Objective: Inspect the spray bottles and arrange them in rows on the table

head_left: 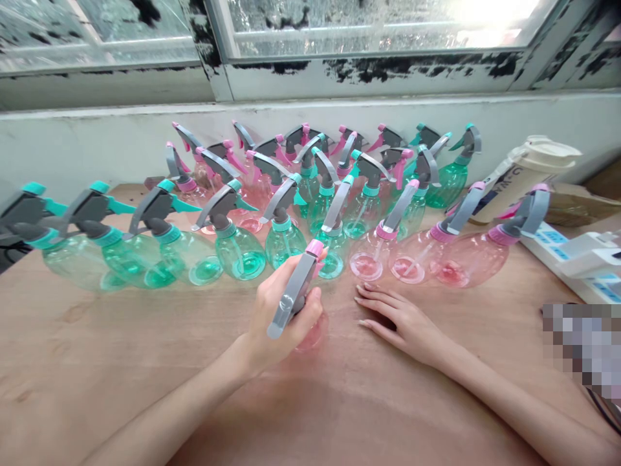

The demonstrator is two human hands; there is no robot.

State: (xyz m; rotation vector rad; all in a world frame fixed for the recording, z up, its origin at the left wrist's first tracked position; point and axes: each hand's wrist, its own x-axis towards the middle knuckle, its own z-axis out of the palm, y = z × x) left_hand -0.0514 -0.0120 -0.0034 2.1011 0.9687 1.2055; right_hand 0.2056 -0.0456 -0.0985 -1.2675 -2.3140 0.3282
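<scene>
My left hand (284,310) is wrapped round a pink spray bottle (310,333) with a grey trigger head, standing on the wooden table (121,362). The bottle's body is mostly hidden by my fingers. My right hand (395,317) lies flat on the table just right of it, fingers stretched out and holding nothing. Its fingertips point toward a row of pink spray bottles (412,259). A row of teal spray bottles (194,252) stands to the left, behind my left hand.
More pink and teal bottles (339,168) crowd the back against the window ledge (97,110). A cream cup (524,171) lies tilted at right beside a white power strip (572,255). A blurred patch sits at the right edge.
</scene>
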